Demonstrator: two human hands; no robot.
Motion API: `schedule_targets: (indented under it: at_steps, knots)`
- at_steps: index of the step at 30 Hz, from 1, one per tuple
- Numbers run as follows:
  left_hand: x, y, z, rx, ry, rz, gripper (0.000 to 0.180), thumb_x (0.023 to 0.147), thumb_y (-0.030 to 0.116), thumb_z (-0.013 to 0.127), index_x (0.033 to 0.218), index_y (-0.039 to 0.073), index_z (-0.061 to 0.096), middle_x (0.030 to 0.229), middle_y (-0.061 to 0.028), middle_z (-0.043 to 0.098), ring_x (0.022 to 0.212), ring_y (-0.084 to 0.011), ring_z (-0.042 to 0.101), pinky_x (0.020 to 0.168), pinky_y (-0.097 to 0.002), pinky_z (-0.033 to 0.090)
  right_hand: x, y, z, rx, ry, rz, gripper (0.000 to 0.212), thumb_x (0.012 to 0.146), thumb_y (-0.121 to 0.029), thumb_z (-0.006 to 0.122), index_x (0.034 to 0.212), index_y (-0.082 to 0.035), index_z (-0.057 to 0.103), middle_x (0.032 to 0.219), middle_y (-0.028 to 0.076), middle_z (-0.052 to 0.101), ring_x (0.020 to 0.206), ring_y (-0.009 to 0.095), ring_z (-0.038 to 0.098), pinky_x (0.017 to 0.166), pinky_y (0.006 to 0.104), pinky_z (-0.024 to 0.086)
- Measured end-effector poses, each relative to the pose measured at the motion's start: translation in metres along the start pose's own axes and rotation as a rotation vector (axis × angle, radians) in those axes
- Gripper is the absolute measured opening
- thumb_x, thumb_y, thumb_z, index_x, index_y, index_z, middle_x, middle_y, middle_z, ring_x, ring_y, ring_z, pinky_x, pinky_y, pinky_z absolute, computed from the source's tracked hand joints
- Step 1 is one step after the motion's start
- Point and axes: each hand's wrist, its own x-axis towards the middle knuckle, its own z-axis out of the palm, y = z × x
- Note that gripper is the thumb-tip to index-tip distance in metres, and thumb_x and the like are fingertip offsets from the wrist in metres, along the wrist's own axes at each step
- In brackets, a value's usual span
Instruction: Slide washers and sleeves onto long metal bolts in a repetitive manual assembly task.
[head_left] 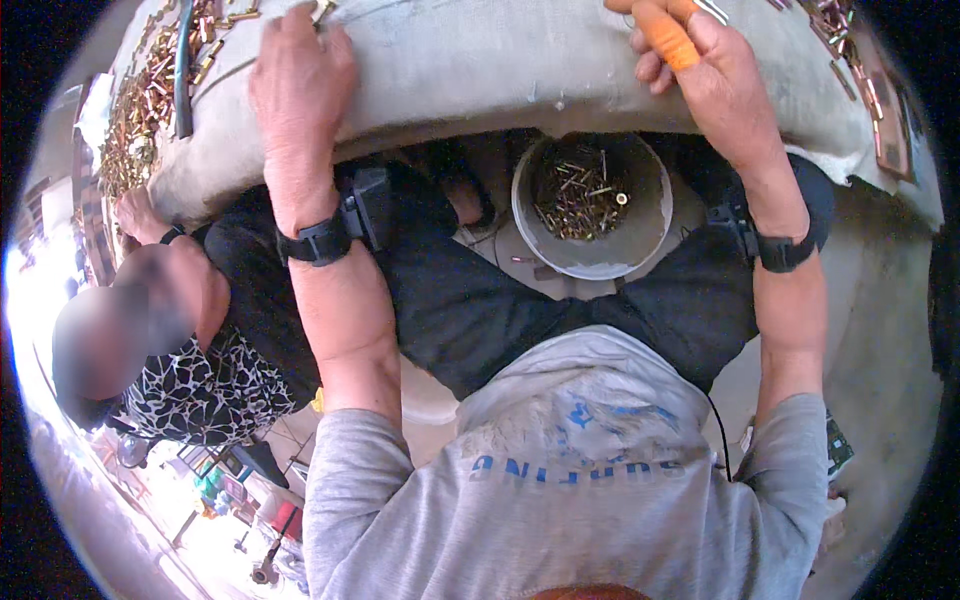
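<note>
Near the top edge, my left hand [303,85] rests over the cloth-covered table, its fingers curled and pinched. A small pale-gold metal piece [324,11] shows at its fingertips, partly cut off by the frame. My right hand [715,80], farther right over the same table, has orange finger covers [666,35] on its fingers. Its fingers are closed round a slim shiny silvery metal piece [712,10], whose far end lies outside the view. Between my knees, under the table edge, stands a grey-white bucket [640,240] with many small gold-coloured metal tubes [580,195] in it.
A large pile of small metal tubes [150,110] covers the table's left end, beside a dark strip [183,70]. More tubes [840,35] lie at the right, by a brown-framed tray [893,130]. Another person [215,385] sits at my left, one hand [140,215] at the pile.
</note>
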Motion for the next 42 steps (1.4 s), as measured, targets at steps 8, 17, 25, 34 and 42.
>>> schedule_targets:
  at_steps: [8, 17, 25, 34, 42]
  knots:
    - [0.01, 0.005, -0.004, 0.011, -0.208, -0.13, 0.03, 0.084, 0.012, 0.05, 0.112, 0.005, 0.06, 0.107, -0.0216, 0.059, 0.096, -0.0396, 0.059, 0.084, -0.0473, 0.048, -0.008, -0.006, -0.002, -0.036, 0.046, 0.008, 0.022, 0.094, -0.02, 0.055, 0.108, -0.007, 0.066, 0.066, 0.002, 0.058, 0.059, 0.007, 0.055, 0.054, 0.024, 0.045]
    - [0.041, 0.012, 0.018, -0.168, -0.08, 0.028, 0.032, 0.085, 0.011, 0.048, 0.114, 0.007, 0.06, 0.104, -0.0211, 0.059, 0.094, -0.0395, 0.06, 0.083, -0.0467, 0.049, -0.004, -0.013, -0.002, -0.043, 0.01, 0.037, 0.021, 0.094, -0.018, 0.057, 0.106, -0.004, 0.065, 0.067, 0.002, 0.059, 0.058, 0.009, 0.055, 0.054, 0.025, 0.045]
    - [0.05, 0.026, 0.022, -0.103, -0.078, -0.018, 0.03, 0.09, 0.028, 0.049, 0.092, 0.002, 0.064, 0.093, -0.0229, 0.058, 0.087, -0.039, 0.06, 0.08, -0.0474, 0.048, -0.004, -0.013, -0.007, -0.042, 0.021, 0.005, 0.02, 0.094, -0.017, 0.056, 0.107, -0.004, 0.065, 0.069, 0.005, 0.061, 0.059, 0.011, 0.057, 0.055, 0.0269, 0.045]
    - [0.013, 0.0, 0.0, -0.024, -0.113, 0.025, 0.015, 0.083, 0.011, 0.059, 0.088, -0.003, 0.058, 0.095, -0.0212, 0.058, 0.09, -0.0374, 0.058, 0.08, -0.0446, 0.048, 0.02, 0.004, -0.05, -0.541, 0.484, -0.245, 0.02, 0.089, -0.013, 0.062, 0.106, -0.003, 0.064, 0.088, 0.012, 0.065, 0.066, 0.021, 0.062, 0.063, 0.0329, 0.049]
    - [0.012, -0.004, -0.008, 0.197, -0.325, -0.07, 0.021, 0.086, 0.008, 0.049, 0.102, -0.003, 0.055, 0.097, -0.0219, 0.059, 0.091, -0.0383, 0.06, 0.08, -0.0456, 0.048, 0.022, 0.015, -0.049, -0.931, 0.306, -0.241, 0.028, 0.081, -0.027, 0.07, 0.095, -0.004, 0.063, 0.091, 0.016, 0.062, 0.083, 0.035, 0.061, 0.071, 0.0435, 0.05]
